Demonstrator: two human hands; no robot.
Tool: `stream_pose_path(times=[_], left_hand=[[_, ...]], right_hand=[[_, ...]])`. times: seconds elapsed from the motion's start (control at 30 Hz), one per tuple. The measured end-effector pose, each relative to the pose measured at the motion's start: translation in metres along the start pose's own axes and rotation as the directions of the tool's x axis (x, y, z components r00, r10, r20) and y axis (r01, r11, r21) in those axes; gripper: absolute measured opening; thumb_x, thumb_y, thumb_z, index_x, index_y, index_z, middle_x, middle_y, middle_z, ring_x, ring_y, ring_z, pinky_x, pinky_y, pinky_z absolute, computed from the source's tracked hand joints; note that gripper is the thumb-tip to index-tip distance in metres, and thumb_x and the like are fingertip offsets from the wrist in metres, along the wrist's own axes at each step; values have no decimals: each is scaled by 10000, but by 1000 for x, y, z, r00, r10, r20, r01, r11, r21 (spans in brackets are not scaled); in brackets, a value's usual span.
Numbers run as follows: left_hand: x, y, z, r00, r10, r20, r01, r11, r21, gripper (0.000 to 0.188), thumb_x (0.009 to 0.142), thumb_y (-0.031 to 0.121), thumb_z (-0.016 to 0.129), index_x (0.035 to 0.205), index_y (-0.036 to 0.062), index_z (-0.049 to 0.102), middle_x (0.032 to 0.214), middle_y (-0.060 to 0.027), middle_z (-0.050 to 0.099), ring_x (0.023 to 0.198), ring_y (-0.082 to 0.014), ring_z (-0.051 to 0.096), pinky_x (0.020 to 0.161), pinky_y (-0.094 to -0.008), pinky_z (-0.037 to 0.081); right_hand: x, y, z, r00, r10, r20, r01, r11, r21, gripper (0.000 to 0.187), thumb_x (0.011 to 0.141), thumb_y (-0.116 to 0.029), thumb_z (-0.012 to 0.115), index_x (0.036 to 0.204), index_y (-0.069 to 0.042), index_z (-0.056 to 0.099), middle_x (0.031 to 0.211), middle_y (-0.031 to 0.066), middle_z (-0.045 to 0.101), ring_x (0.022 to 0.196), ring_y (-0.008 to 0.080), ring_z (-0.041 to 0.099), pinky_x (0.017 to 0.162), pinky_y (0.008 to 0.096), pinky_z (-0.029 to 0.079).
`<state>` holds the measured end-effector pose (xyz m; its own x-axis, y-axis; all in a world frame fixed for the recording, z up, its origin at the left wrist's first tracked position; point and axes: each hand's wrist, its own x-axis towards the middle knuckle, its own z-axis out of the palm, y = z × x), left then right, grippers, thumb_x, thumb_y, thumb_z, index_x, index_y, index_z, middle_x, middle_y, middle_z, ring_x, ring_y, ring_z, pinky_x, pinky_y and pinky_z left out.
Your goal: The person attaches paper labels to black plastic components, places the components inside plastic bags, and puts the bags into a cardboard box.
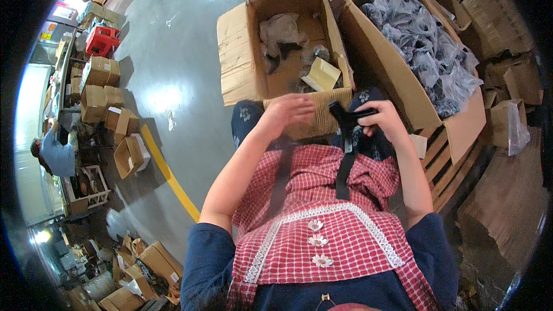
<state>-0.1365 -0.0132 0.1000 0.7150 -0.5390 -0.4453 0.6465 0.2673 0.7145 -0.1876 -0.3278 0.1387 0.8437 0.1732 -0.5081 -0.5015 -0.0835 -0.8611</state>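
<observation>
My right hand (380, 120) is closed round one arm of a black T-shaped part (345, 120), held above my lap. Below that part a black strap (344, 175) hangs down over my red checked apron; whether the two are joined I cannot tell. My left hand (291, 110) holds nothing, its fingers stretched out flat toward the black part and apart from it. Just beyond my hands stands an open cardboard box (237, 52), with crumpled clear plastic (280, 27), a pale yellow card (322, 75) and a few dark pieces inside.
To the right, a long open carton (380, 52) full of plastic-bagged dark items (423, 40) rests by a wooden pallet (446, 167). Flattened cardboard (501, 190) lies farther right. A yellow floor line (167, 173) runs at left, near small boxes (129, 155) and another person (56, 155).
</observation>
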Motion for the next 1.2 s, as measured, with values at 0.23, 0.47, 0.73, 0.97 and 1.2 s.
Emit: stream_pose_path(times=[0.23, 0.47, 0.73, 0.97, 1.2], left_hand=[[110, -13, -104, 898, -137, -419, 230, 957, 179, 296, 952, 79, 533, 1218, -22, 613, 1146, -161, 675, 1094, -302, 659, 879, -405, 571], [265, 17, -190, 850, 386, -357, 354, 82, 932, 375, 892, 260, 582, 1158, 4, 646, 1070, -265, 688, 1031, -433, 648, 919, -493, 517], [406, 99, -275, 849, 448, -278, 447, -330, 832, 648, 858, 371, 663, 1393, 46, 496, 1490, -197, 455, 1426, -352, 367, 1107, -460, 394], [346, 105, -130, 990, 19, 140, -101, -596, 797, 325, 764, 257, 681, 1073, 156, 673, 913, -132, 717, 866, -359, 695, 738, -478, 557], [106, 158, -26, -43, 979, 200, -624, -182, 760, 300, 946, 211, 620, 1190, 35, 609, 914, -135, 693, 853, -277, 704, 750, -367, 568]], right_hand=[[15, 53, -28, 953, 103, -284, 19, 917, 398, 364, 771, -38, 707, 1116, 69, 667, 681, 89, 627, 482, 160, 567, 444, 295, 428], [9, 46, -46, 900, 154, -407, 11, 927, 376, 326, 770, -20, 689, 1080, 79, 671, 662, 98, 628, 459, 172, 578, 409, 286, 434], [17, 43, -48, 844, 241, -480, -12, 902, 432, 277, 752, 77, 688, 1029, 66, 695, 736, 125, 682, 477, 180, 634, 385, 271, 483], [25, 34, -39, 853, 242, -462, -76, 934, 349, 294, 755, 35, 721, 1047, 57, 692, 717, 100, 683, 488, 160, 632, 398, 255, 477], [20, 42, -34, 869, 70, -491, 86, 953, 289, 308, 809, -31, 704, 1092, 85, 676, 694, 103, 655, 513, 164, 634, 431, 273, 475]])
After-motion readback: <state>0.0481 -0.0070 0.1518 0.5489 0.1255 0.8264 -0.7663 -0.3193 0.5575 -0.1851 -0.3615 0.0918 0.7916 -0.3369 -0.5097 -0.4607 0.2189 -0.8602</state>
